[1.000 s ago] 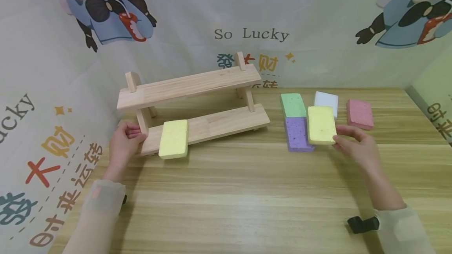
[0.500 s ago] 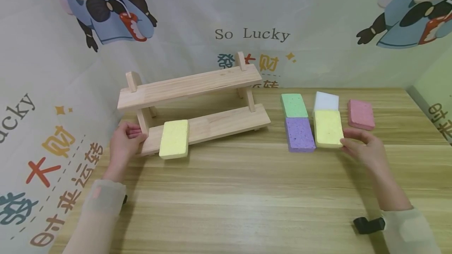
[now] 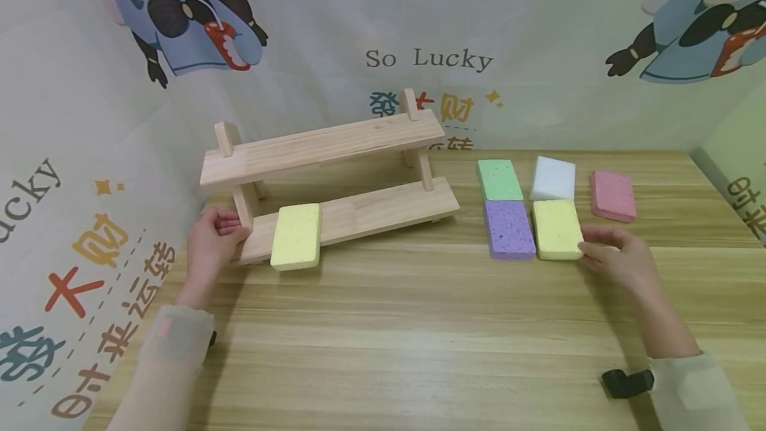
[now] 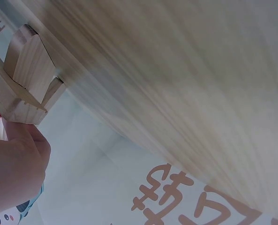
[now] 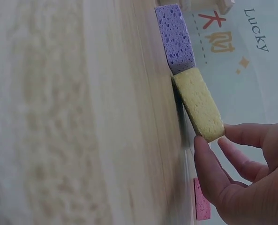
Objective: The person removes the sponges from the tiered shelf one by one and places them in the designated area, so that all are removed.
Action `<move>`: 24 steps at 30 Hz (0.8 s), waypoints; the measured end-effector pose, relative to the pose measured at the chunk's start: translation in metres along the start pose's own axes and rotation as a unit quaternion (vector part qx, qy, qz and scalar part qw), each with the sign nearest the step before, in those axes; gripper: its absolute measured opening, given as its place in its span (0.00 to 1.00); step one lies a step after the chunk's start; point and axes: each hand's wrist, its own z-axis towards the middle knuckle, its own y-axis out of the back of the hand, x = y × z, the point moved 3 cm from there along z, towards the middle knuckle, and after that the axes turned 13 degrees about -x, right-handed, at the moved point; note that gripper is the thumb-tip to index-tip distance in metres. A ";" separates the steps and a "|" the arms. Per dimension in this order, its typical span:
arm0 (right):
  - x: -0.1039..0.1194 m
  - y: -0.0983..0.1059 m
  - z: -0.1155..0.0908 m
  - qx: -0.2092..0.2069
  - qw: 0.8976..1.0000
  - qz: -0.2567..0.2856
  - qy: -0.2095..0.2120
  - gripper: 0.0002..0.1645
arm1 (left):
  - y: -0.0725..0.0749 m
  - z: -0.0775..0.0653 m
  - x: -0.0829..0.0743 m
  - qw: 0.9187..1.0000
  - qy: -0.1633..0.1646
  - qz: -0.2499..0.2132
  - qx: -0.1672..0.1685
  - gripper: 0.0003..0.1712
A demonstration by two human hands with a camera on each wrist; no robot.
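My right hand (image 3: 619, 257) pinches a yellow sponge (image 3: 557, 229) by its right edge, thumb below and fingers above in the right wrist view. That sponge (image 5: 199, 105) slants there, its held end raised off the table and its other end against the purple sponge (image 5: 175, 37). At the left, my left hand (image 3: 214, 241) grips the left end of a two-tier wooden shelf (image 3: 359, 208), beside its upright. Another yellow sponge (image 3: 296, 236) lies on the lower board, overhanging the front. The left wrist view shows the fingers (image 4: 28, 140) under the wooden end of the shelf (image 4: 24, 110).
Behind the purple sponge lies a green sponge (image 3: 499, 179). A white sponge (image 3: 553, 178) sits behind the held one, and a pink sponge (image 3: 613, 195) is farther right. The wooden table (image 3: 407, 344) meets a printed cloth backdrop (image 3: 526, 112) at the back and left.
My right hand has carried the yellow sponge rightward and down from over the purple one to beside it, uncovering more of the white sponge. The left hand keeps its hold on the shelf.
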 end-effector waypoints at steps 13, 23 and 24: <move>-0.003 -0.002 0.005 0.011 0.998 -0.065 0.013 0.21 | 0.000 0.000 0.000 1.000 -0.002 -0.002 -0.005 0.19; -0.001 0.000 0.005 0.000 0.985 -0.166 0.056 0.30 | 0.000 0.000 0.000 1.000 0.005 0.001 -0.001 0.20; -0.001 0.000 0.005 -0.003 0.982 -0.178 0.063 0.29 | 0.000 0.000 0.000 1.000 0.005 0.002 -0.001 0.20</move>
